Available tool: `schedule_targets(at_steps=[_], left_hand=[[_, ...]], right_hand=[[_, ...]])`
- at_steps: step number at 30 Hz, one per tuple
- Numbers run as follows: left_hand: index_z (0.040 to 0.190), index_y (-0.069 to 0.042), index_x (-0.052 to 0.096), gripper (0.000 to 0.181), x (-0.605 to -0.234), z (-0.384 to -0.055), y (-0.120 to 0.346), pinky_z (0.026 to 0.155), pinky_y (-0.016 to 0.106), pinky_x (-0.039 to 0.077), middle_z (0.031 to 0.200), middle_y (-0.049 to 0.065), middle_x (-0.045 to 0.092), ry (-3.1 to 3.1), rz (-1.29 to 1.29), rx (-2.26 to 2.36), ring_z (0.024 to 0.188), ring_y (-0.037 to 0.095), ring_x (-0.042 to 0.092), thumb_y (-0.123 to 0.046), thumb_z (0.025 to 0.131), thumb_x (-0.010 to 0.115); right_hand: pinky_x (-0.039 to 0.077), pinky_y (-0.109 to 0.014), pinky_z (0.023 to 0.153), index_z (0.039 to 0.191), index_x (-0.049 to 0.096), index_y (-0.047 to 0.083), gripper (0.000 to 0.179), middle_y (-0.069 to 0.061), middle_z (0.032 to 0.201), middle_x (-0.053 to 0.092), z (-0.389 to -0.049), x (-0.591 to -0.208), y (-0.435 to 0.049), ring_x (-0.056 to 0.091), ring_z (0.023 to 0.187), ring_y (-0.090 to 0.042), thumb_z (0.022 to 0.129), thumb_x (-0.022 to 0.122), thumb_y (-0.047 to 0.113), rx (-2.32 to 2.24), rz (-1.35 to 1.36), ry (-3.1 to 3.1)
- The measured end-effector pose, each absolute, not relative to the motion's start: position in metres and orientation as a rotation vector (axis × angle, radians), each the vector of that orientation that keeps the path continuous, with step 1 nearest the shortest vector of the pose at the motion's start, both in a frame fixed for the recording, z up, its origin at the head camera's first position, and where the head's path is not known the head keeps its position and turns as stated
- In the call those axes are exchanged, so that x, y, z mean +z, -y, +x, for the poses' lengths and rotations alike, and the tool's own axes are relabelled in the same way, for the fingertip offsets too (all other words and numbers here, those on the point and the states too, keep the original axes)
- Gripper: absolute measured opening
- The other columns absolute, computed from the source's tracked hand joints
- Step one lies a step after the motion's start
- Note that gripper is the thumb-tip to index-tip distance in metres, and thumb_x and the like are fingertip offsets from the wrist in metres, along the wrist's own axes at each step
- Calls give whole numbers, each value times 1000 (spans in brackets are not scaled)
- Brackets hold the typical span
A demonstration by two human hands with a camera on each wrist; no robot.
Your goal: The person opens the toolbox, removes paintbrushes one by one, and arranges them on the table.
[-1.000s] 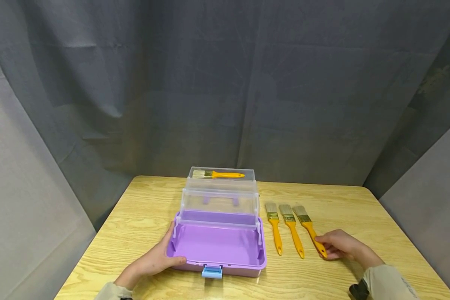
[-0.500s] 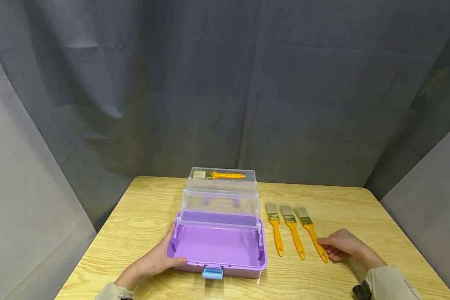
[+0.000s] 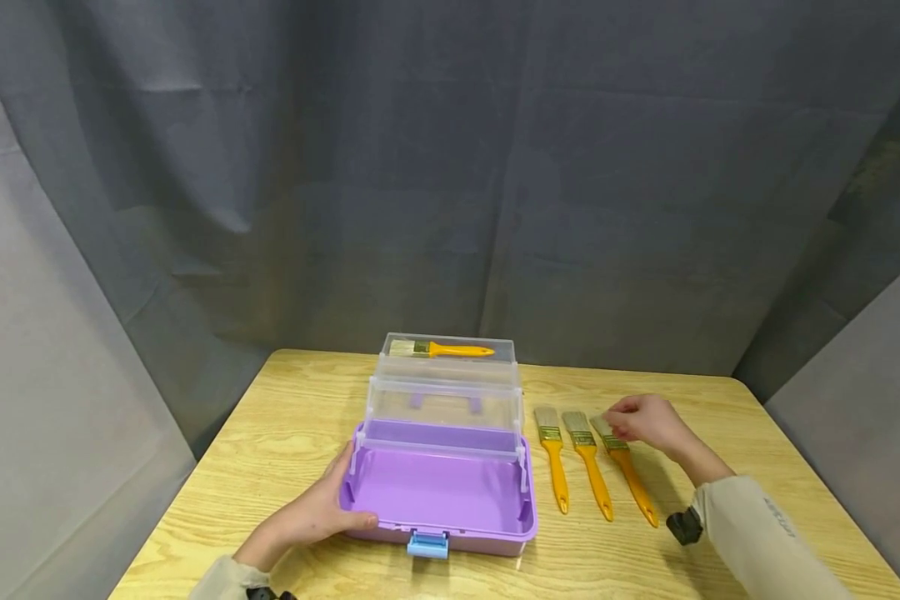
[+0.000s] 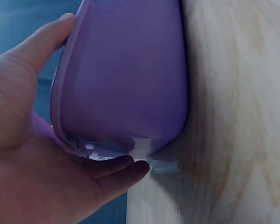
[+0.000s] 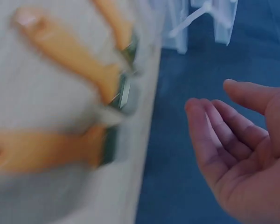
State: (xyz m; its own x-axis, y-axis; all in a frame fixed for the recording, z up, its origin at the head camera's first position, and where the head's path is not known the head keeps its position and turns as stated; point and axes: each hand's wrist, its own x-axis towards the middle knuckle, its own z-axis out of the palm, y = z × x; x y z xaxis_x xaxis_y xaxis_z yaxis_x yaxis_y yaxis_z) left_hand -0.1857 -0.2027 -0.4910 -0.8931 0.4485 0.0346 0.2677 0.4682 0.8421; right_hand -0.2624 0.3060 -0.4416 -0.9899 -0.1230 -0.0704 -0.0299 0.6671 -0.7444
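A purple toolbox (image 3: 487,543) stands open with clear fold-out trays raised behind it. My left hand (image 3: 307,510) grips its left end, thumb on the front rim and fingers along the side wall (image 4: 126,70). In the top tray lies a paintbrush (image 3: 461,350) with a yellow handle. Three more yellow-handled brushes are on the table right of the box: a left one (image 3: 557,475), a middle one (image 3: 595,479) and a right one (image 3: 636,487). My right hand (image 3: 656,425) hovers over the right brush's bristle end, holding nothing; its fingers are loosely bent in the right wrist view.
A pale wooden table (image 3: 270,442) bears everything. A blue latch (image 3: 427,545) hangs on the box's front. Grey cloth (image 3: 390,167) closes off the back, with lighter panels at both sides.
My right hand has let go of the right brush's handle and moved up and away to above its bristles. That brush has slid slightly toward me. The left hand keeps its grip.
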Motion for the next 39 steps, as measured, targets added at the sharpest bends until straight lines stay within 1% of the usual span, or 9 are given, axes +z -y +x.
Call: schedule_targets(at_steps=[3, 5, 8, 13, 20, 22, 28, 32, 39], left_hand=[[151, -5, -9, 123, -489, -185, 201, 107, 61, 8, 154, 26, -6, -2536, 604, 1390, 139, 45, 2, -31, 72, 82], [151, -6, -9, 123, -489, -184, 200, 107, 61, 8, 153, 27, -5, -2541, 588, 1386, 139, 45, 3, -31, 72, 82], [151, -10, -11, 123, -489, -183, 198, 107, 61, 8, 154, 27, -5, -2530, 563, 1397, 139, 44, 3, -30, 73, 82], [152, -16, -11, 122, -491, -180, 197, 108, 60, 8, 154, 25, -5, -2517, 531, 1414, 139, 43, 3, -29, 73, 82], [151, -13, -12, 121, -493, -178, 197, 108, 60, 8, 154, 24, -7, -2523, 522, 1400, 140, 42, 2, -28, 75, 81], [151, -14, -12, 120, -493, -178, 197, 108, 60, 8, 154, 24, -7, -2530, 522, 1391, 140, 42, 1, -29, 75, 80], [150, -7, -13, 119, -494, -177, 194, 109, 59, 8, 154, 26, -7, -2526, 520, 1380, 140, 42, 1, -30, 77, 79], [150, -8, -13, 119, -495, -177, 192, 109, 58, 8, 154, 24, -8, -2517, 525, 1377, 140, 42, 1, -30, 77, 78], [150, -6, -12, 120, -496, -176, 191, 109, 57, 9, 154, 26, -7, -2523, 502, 1368, 139, 43, 3, -31, 76, 79]], right_hand=[[56, -34, 68, 109, 65, -5, 36, -10, 90, 69, -276, -429, -286, 66, 76, -19, 91, 64, 26, -1183, -220, -2830], [56, -34, 66, 109, 66, -3, 34, -12, 94, 70, -284, -421, -273, 66, 76, -19, 91, 64, 26, -1148, -288, -2875], [56, -35, 67, 108, 69, 0, 31, -13, 96, 70, -294, -410, -252, 66, 78, -20, 90, 65, 25, -1103, -375, -2936], [56, -37, 71, 107, 70, 1, 29, -11, 97, 70, -311, -400, -221, 66, 82, -22, 89, 67, 24, -1050, -545, -3005], [55, -39, 77, 112, 67, -2, 33, -13, 102, 69, -333, -399, -183, 66, 89, -25, 87, 69, 19, -1086, -638, -2976], [54, -40, 80, 114, 66, -3, 35, -16, 106, 68, -340, -401, -177, 65, 93, -27, 86, 70, 18, -1073, -667, -2969], [50, -44, 87, 118, 65, -2, 38, -16, 114, 65, -356, -407, -165, 60, 103, -32, 86, 71, 19, -922, -717, -3005], [48, -46, 90, 120, 64, -2, 40, -17, 117, 64, -359, -411, -160, 58, 107, -35, 86, 71, 18, -861, -733, -3012], [48, -46, 90, 119, 63, -3, 44, -17, 115, 65, -363, -415, -152, 59, 106, -35, 83, 73, 20, -765, -720, -3055]])
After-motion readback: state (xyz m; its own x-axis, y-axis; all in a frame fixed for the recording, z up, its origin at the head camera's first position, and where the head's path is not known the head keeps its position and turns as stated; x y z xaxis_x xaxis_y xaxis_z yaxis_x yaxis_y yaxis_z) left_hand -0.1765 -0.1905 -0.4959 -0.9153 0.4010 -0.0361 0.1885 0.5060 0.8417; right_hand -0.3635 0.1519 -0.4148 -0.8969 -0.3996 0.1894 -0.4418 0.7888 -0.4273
